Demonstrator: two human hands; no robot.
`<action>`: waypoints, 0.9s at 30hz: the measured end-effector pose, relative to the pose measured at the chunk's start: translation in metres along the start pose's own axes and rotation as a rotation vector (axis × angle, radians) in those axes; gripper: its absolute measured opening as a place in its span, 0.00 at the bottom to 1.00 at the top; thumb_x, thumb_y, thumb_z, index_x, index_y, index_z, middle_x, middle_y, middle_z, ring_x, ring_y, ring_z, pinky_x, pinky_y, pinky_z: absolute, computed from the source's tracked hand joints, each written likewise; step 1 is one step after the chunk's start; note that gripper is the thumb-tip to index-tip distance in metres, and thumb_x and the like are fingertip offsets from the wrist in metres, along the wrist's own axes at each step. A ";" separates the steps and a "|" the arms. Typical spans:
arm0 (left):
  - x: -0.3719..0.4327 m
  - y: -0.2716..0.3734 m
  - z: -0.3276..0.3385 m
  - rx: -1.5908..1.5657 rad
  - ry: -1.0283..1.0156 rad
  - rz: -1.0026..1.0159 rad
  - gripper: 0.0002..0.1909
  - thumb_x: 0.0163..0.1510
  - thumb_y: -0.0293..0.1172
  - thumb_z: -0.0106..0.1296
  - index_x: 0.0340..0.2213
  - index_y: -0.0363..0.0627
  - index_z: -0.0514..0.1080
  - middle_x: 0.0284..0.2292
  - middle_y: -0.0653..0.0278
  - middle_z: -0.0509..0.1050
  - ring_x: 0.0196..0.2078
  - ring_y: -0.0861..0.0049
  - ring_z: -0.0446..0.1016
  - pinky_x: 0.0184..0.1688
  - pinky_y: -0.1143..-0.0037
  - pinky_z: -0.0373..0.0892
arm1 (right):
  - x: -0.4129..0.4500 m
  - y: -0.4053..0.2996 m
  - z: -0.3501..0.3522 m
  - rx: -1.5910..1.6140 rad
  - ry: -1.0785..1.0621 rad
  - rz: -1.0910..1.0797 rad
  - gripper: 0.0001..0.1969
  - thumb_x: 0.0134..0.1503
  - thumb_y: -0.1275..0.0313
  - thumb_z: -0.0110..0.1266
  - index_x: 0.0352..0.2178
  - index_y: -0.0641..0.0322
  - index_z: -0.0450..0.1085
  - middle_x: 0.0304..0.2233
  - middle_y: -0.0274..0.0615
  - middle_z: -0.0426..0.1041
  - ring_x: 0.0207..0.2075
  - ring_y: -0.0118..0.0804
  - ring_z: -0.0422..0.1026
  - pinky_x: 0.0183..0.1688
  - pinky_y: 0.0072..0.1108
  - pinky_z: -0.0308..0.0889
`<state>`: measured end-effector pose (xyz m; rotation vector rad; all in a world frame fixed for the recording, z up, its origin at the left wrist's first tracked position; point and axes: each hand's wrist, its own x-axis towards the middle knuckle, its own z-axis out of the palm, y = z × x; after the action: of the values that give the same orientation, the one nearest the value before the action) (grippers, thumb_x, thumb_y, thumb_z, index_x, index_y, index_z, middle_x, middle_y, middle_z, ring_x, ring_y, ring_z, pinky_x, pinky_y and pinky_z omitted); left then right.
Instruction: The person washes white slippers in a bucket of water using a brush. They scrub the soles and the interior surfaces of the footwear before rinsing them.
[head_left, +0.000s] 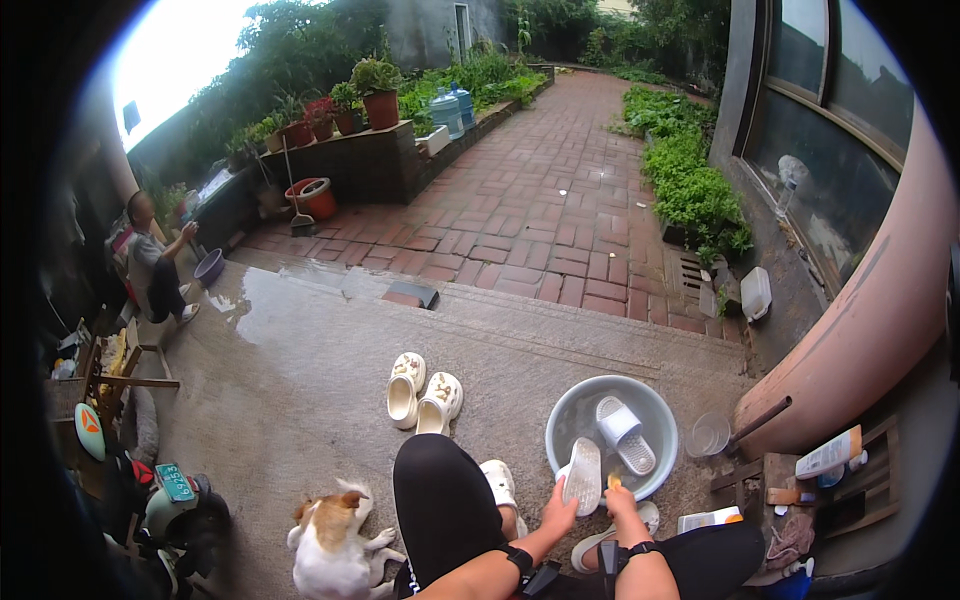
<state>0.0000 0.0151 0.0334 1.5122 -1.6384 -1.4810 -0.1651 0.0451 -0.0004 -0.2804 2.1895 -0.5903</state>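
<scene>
My left hand (559, 511) grips a white slide sandal (583, 478), its sole turned up, at the near rim of a round plastic basin (553, 420). Beside it, my right hand (619, 502) is closed around a small yellow-orange object (614, 480). Most of that object is hidden by the fingers, and it may be a brush. A second white slide sandal (628, 435) lies upright in the basin, which holds water.
Cream clogs (424, 397) stand on the concrete left of the basin. A dog (334, 544) lies by my leg. At right are a clear tub (707, 435) and a wooden stool (780, 480) with bottles. Another person (154, 262) sits far left; a step edge (525, 300) runs ahead.
</scene>
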 end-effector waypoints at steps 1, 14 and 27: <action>-0.001 0.004 -0.003 0.013 -0.021 -0.059 0.35 0.47 0.39 0.45 0.57 0.56 0.48 0.44 0.41 0.67 0.46 0.50 0.67 0.48 0.65 0.62 | 0.002 0.001 0.005 -0.044 -0.004 -0.010 0.26 0.45 0.61 0.50 0.48 0.54 0.65 0.26 0.49 0.73 0.19 0.38 0.71 0.24 0.26 0.65; -0.001 0.015 -0.001 -0.089 -0.065 -0.062 0.35 0.47 0.36 0.45 0.57 0.49 0.48 0.46 0.40 0.65 0.48 0.51 0.66 0.50 0.66 0.61 | -0.145 -0.026 -0.008 0.103 -0.026 -0.439 0.25 0.50 0.67 0.51 0.51 0.63 0.61 0.41 0.56 0.70 0.41 0.37 0.71 0.42 0.21 0.64; -0.006 0.006 -0.005 0.023 -0.211 -0.124 0.34 0.51 0.32 0.44 0.58 0.64 0.47 0.50 0.46 0.63 0.51 0.54 0.64 0.52 0.69 0.60 | -0.165 -0.027 -0.009 0.117 -0.081 -0.443 0.26 0.50 0.68 0.49 0.52 0.62 0.59 0.45 0.57 0.67 0.45 0.44 0.69 0.45 0.24 0.63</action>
<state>0.0035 0.0169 0.0426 1.5380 -1.7114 -1.7458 -0.0687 0.0887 0.1290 -0.7235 2.0132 -0.9276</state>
